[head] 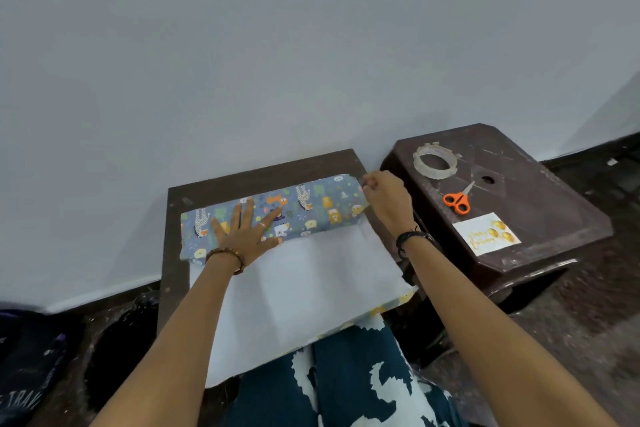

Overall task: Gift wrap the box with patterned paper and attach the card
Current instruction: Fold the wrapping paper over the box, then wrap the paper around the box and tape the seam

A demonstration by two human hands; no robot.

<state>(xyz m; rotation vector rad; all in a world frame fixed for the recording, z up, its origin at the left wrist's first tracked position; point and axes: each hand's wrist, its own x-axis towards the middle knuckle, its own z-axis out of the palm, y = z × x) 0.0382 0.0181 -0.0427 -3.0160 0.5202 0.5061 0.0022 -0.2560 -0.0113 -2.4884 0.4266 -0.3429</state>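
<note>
The box [311, 208] lies across the far part of a small dark table [242, 180], covered by blue patterned paper with cartoon animals. The paper's white underside [304, 288] spreads toward me and hangs over the near table edge onto my lap. My left hand [242, 229] presses flat on the covered box, fingers spread. My right hand [384, 198] is at the box's right end, its fingers curled and pinching the paper there. A white card [485, 234] with gold lettering and balloons lies on the stool to the right.
A dark brown plastic stool [540, 204] stands right of the table, carrying a roll of clear tape [434, 161], orange-handled scissors [458, 201] and the card. A pale wall runs just behind both. Dark cloth [24, 367] lies on the floor at the left.
</note>
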